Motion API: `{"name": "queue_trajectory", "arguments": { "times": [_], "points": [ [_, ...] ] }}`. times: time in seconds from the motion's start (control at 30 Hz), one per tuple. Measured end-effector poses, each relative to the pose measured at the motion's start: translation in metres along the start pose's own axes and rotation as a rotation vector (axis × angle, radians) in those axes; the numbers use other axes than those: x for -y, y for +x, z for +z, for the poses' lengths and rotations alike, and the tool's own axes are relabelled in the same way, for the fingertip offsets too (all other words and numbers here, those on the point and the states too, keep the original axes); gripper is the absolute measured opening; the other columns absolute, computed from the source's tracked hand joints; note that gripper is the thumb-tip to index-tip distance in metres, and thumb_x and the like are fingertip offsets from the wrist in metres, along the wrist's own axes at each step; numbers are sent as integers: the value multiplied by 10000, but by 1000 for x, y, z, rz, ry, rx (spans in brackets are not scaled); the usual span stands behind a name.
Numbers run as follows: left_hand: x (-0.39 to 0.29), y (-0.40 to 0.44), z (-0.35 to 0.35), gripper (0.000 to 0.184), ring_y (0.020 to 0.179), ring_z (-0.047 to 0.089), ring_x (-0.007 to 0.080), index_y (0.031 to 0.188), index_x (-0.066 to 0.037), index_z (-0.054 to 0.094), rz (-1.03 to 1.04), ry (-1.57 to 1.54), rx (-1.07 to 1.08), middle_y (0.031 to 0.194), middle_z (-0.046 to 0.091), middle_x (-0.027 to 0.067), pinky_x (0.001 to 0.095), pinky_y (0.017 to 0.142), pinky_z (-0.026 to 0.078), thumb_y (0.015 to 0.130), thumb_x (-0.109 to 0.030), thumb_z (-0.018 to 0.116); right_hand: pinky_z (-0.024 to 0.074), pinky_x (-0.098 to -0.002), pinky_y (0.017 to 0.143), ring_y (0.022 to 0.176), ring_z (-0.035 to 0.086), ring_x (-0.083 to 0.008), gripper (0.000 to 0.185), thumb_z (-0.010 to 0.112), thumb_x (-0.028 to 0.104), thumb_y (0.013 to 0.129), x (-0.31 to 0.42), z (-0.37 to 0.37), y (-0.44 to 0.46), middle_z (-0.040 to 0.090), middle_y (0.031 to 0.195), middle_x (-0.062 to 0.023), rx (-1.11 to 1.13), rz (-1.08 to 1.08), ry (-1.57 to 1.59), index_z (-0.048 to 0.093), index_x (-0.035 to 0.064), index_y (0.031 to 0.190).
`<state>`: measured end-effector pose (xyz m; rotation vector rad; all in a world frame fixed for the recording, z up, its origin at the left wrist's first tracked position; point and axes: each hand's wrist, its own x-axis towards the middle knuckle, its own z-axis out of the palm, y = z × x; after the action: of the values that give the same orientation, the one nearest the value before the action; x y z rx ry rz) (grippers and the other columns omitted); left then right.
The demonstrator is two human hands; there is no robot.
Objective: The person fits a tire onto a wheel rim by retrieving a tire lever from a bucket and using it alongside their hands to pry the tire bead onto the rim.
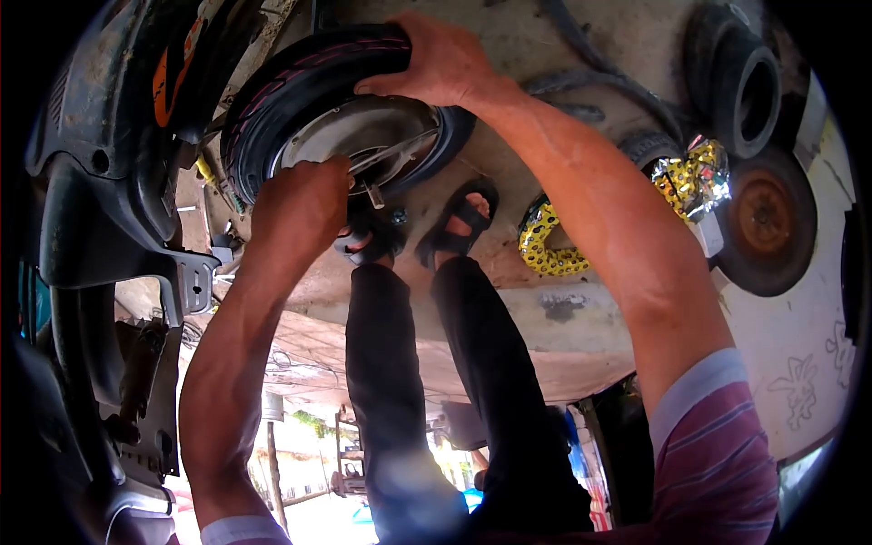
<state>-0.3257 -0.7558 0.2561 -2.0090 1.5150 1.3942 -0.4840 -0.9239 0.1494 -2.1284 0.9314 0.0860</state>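
A wheel with a black tire (313, 73) and a grey metal hub (336, 132) is tilted at the upper middle. My right hand (440, 64) grips the tire's top right edge, its thumb on the sidewall and its fingers over the tread. In front of the hub's lower left part, my left hand (304, 204) is closed in a fist; what lies inside it is hidden. Pale cable-like strands (395, 153) run from beside this fist across the hub. Below them a short metal piece (375, 195) sticks out near the hub's centre.
A dark vehicle body (109, 209) stands at the left. My sandalled feet (463, 222) are below the wheel. To the right lie a yellow patterned wrapped ring (549, 250), shiny yellow wrapping (695, 177), loose tires (758, 95) and a rusty-centred wheel (763, 218). Dark tubing (618, 82) lies behind.
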Motion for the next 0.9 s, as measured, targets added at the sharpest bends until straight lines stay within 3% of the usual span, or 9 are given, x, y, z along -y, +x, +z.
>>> {"name": "queue_trajectory", "arguments": {
  "times": [0.3, 0.5, 0.57, 0.6, 0.63, 0.73, 0.77, 0.83, 0.9],
  "points": [
    [28, 37, -11, 236, 822, 694, 439, 1056, -52, 676, 111, -68, 62, 855, 703, 241, 517, 711, 541, 985, -275, 642, 528, -452, 950, 1126, 660, -347, 807, 802, 697, 672, -4, 6, 3, 693, 1206, -122, 23, 0, -28, 668, 135, 1235],
    [6, 26, 7, 204, 872, 706, 433, 995, -47, 672, 57, -76, 25, 877, 709, 247, 534, 763, 553, 994, -234, 591, 522, -452, 962, 1141, 655, -348, 846, 795, 706, 675, -4, 7, 4, 694, 1209, -132, 43, 7, -28, 655, 114, 1264],
    [-16, 4, 24, 256, 924, 694, 486, 1111, -4, 595, -98, -293, 241, 910, 692, 313, 550, 804, 552, 974, -219, 599, 517, -448, 979, 1157, 649, -348, 873, 794, 708, 675, -9, 9, 6, 687, 1224, -140, 20, -26, 3, 645, 99, 1282],
    [-27, -16, 54, 300, 942, 685, 506, 1159, 17, 560, 4, -420, 172, 949, 681, 343, 549, 822, 548, 964, -204, 615, 515, -447, 987, 1165, 645, -348, 886, 794, 710, 675, -10, 10, 5, 684, 1231, -144, 9, -36, 21, 640, 92, 1291],
    [-50, -23, 58, 306, 964, 687, 482, 1133, 39, 594, -76, -575, 218, 993, 666, 373, 535, 835, 549, 959, -210, 630, 518, -442, 985, 1158, 650, -345, 885, 803, 700, 667, -5, 11, 6, 686, 1231, -140, 9, -17, 3, 641, 99, 1296],
    [-95, -17, 71, 251, 649, 595, 165, 1128, -123, 675, -688, -1441, 534, 772, 609, 72, 320, 553, 474, 1005, -327, 595, 522, -435, 985, 1150, 657, -337, 887, 820, 681, 652, -4, 7, 1, 687, 1242, -129, -3, 22, -63, 638, 115, 1310],
    [-118, -20, 75, 240, 454, 356, 96, 1056, -100, 575, -748, -1569, 517, 672, 484, 0, 295, 400, 249, 1048, -333, 520, 521, -438, 988, 1156, 655, -334, 891, 819, 680, 653, -5, 10, 2, 683, 1252, -127, -19, 4, -67, 634, 115, 1316],
    [-150, -14, 104, 206, 477, 417, 116, 1030, -137, 543, -809, -1743, 470, 683, 529, 35, 291, 397, 285, 1025, -342, 565, 518, -440, 993, 1164, 651, -331, 896, 821, 680, 651, -4, 9, 6, 677, 1267, -124, -13, 6, -52, 628, 119, 1323],
    [-178, -4, 107, 249, 449, 378, 114, 962, -121, 544, -876, -1923, 476, 648, 487, 19, 284, 403, 259, 1029, -361, 558, 516, -439, 996, 1170, 648, -330, 899, 825, 679, 646, 0, 3, 7, 672, 1276, -122, 46, 49, -20, 626, 124, 1325]
  ]
}}
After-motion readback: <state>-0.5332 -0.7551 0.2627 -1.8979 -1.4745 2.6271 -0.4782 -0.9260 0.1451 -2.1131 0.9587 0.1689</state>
